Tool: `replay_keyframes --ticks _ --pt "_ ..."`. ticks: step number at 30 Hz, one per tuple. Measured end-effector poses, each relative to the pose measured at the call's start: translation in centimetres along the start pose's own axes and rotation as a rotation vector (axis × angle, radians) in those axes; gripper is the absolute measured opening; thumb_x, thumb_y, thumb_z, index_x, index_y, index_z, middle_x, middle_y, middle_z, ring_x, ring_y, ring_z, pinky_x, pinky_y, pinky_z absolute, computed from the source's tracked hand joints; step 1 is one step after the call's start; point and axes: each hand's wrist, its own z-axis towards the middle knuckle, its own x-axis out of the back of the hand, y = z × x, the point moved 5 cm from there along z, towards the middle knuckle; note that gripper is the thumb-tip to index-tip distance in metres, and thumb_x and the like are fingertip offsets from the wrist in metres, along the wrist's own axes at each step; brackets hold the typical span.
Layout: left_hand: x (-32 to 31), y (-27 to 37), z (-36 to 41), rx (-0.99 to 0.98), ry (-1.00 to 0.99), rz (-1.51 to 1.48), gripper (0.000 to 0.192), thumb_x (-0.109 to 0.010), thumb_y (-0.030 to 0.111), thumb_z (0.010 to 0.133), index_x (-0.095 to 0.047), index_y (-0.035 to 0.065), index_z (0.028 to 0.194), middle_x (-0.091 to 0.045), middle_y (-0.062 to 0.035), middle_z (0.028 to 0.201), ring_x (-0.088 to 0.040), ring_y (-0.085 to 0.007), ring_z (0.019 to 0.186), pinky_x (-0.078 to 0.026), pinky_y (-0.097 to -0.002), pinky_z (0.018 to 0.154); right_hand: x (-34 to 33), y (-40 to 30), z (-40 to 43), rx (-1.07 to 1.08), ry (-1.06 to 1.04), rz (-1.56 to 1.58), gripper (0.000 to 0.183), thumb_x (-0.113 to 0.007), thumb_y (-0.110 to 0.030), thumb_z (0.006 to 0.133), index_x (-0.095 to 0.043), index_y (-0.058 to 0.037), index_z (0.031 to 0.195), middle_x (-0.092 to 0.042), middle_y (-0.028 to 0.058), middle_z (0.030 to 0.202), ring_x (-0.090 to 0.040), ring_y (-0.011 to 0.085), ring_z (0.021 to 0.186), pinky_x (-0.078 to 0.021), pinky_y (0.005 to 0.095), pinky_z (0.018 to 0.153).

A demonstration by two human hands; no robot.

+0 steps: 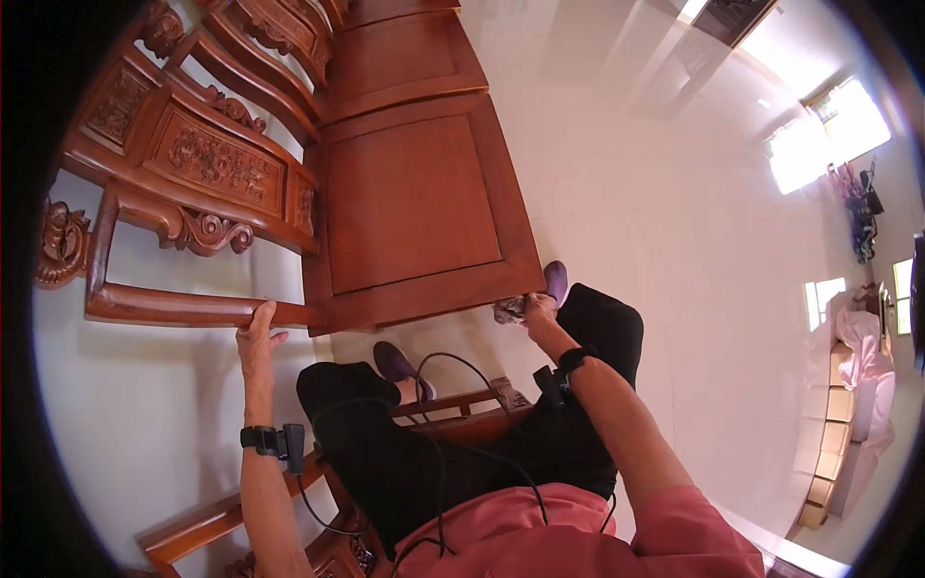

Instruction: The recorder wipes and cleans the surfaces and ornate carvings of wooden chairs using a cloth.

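Observation:
My left hand holds the lower side post of a carved wooden chair's backrest, with the thumb apart and some fingers hidden. My right hand is at the near front corner of the chair's wooden seat. Against its fingers is what looks like a bunched, mottled brown-and-white cloth, pressed close to the seat's edge; the fingers partly hide it. The seat is reddish brown, with a framed panel. Carved figures cover the backrest panel.
More matching seats adjoin this one at the back. I sit on a wooden piece with a carved end. Black cables cross my lap. Along the right wall are boxes and a pink cloth. Pale, glossy floor surrounds the furniture.

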Motion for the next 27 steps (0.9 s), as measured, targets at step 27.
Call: replay_keyframes --ticks 27 --pt "-14.4 -2.5 -1.5 0.172 -0.461 0.572 0.049 -0.059 0.037 0.088 -0.048 0.0051 0.123 -0.062 -0.0119 0.095 -0.059 -0.0213 0.083 -0.050 -0.0347 0.075 -1.4 -9.1 -11.3 0.547 -0.169 0.090 0.032 -0.060 -0.020 0.085 -0.062 -0.0052 0.113 -0.066 0.0086 0.099 -0.060 0.0178 0.092 -0.0478 0.0315 0.083"
